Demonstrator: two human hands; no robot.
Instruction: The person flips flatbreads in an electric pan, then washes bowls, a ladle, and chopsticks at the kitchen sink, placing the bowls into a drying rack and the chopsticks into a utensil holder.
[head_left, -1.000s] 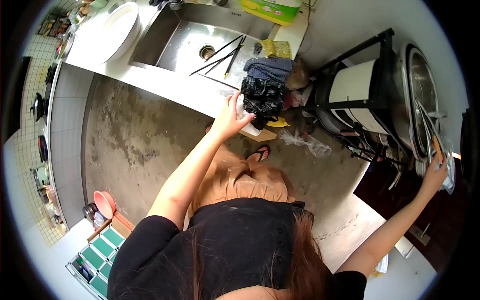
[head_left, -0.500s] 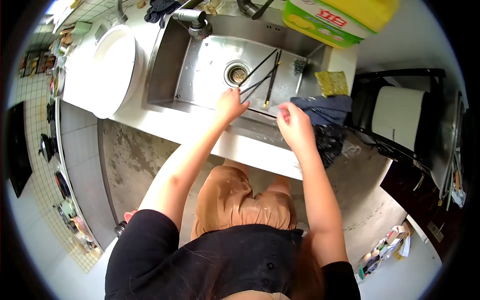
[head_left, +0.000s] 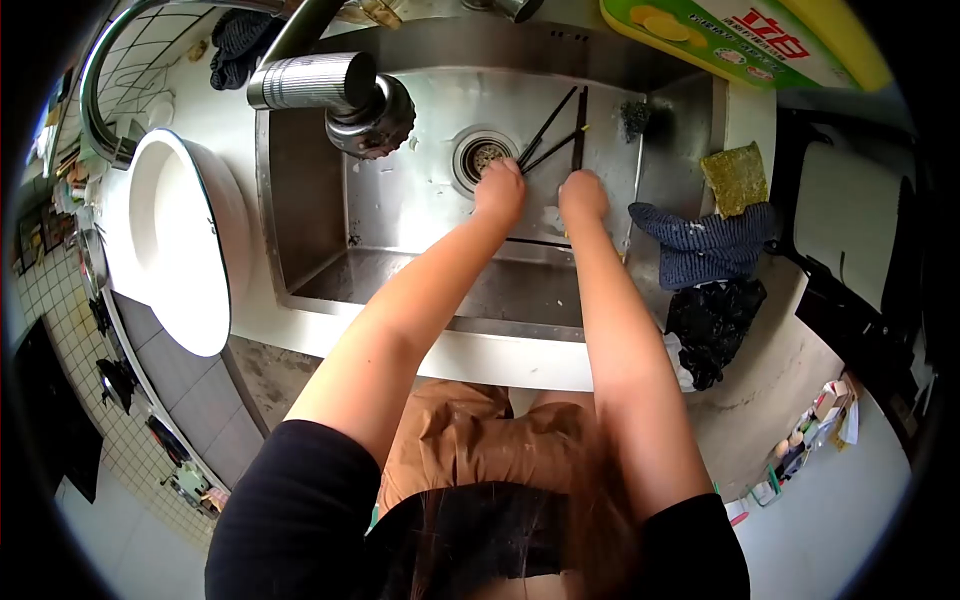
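Note:
In the steel sink [head_left: 440, 110], several black chopsticks [head_left: 555, 118] lie or slant near the drain [head_left: 487, 160]; one has a gold end. My left hand [head_left: 502, 190] is beside the drain, its fingers closed around the near ends of a couple of them. At its right, my right hand [head_left: 583, 195] is closed at the near end of another dark chopstick [head_left: 580, 125]; its fingertips are mostly hidden beneath the hand. One more dark stick [head_left: 538, 241] lies crosswise close to the sink's front wall.
The faucet head [head_left: 370, 115] juts over the sink's left side. A white basin [head_left: 180, 240] stands left on the counter. A wire scrubber brush [head_left: 634, 120] lies at the sink's right. Beyond are a yellow-green sponge [head_left: 735, 178], a dark cloth [head_left: 705, 240], a black bag [head_left: 715, 325] and a detergent jug [head_left: 740, 40].
Both hands have reached farther into the sink. My right hand has moved from the front edge onto a chopstick, and my left has closed on chopsticks. The camera view has shifted closer.

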